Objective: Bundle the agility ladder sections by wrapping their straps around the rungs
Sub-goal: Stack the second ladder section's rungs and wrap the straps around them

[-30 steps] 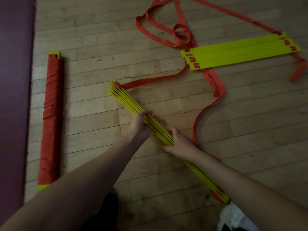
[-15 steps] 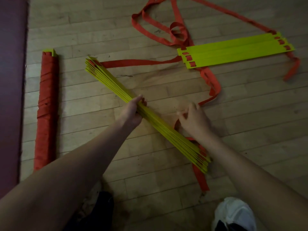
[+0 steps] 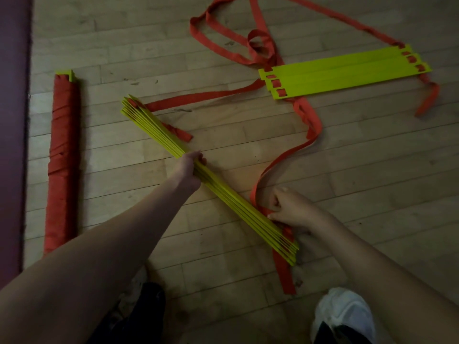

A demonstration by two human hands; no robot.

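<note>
Around stacked rungs [image 3: 159, 137], left hand [image 3: 190, 170]; on strap [image 3: 285, 160], right hand [image 3: 290, 209]

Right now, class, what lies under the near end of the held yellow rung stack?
A red strap tail pokes out from beneath the rung stack onto the wooden floor. How it runs underneath is covered by the rungs and the right hand.

Dim wooden plank floor [image 3: 372, 194], maroon mat [image 3: 12, 120]
</note>
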